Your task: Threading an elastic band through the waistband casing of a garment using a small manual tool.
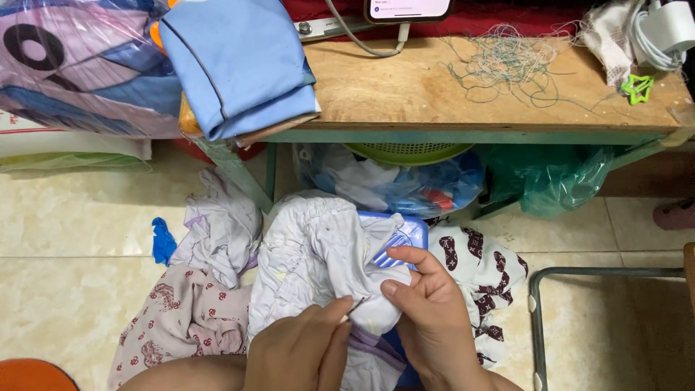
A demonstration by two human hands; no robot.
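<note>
1. Floor point(79, 217): cream glossy tiles. Above the fingers runs a plywood counter point(405, 90) on a green frame, carrying a thread tangle point(507, 65), a folded blue cloth point(239, 61) and a green star point(638, 88).
2. Under the counter: a green basket point(405, 152), a blue bag point(434, 190) and a green bag point(557, 181), both crumpled plastic.
3. Left hand point(304, 355): fingers pinched shut on a needle point(355, 309), thin and hard to make out, its tip pointing up-right.
4. Right hand point(431, 308): fingers curled tight, gripping a white garment point(311, 253) bunched up just beside the needle tip.
5. The garment's long axis runs from the hands up toward the counter, over a blue stool point(405, 235).
6. Left of the fingers lies floral cloth point(181, 311); to the right, cloth with dark motifs point(485, 268).
</note>
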